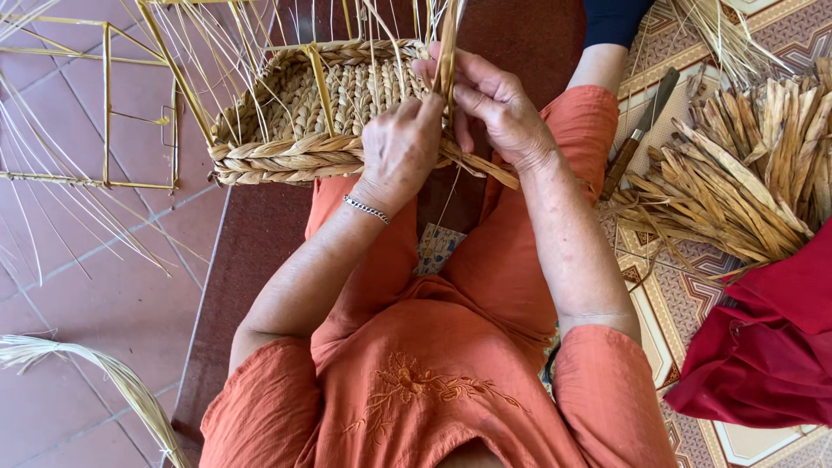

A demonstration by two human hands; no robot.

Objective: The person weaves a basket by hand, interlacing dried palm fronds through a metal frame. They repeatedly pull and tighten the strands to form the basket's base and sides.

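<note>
A half-woven straw basket (303, 113) lies tilted across my knees, its braided rim toward me and loose thin stalks sticking up from its wire frame. My left hand (400, 147), with a silver bracelet on the wrist, presses on the braided rim at the basket's right corner. My right hand (490, 104) is just beside it and pinches an upright flat straw strand (448, 52) between thumb and fingers. Both hands touch each other at the rim.
A yellow wire frame (108, 113) stands on the red tile floor at the left. A bundle of dried straw (745, 173) lies on a patterned mat at the right, with a knife (637, 134) beside it and red cloth (767, 347) below. Pale fibres (113, 381) curl at the bottom left.
</note>
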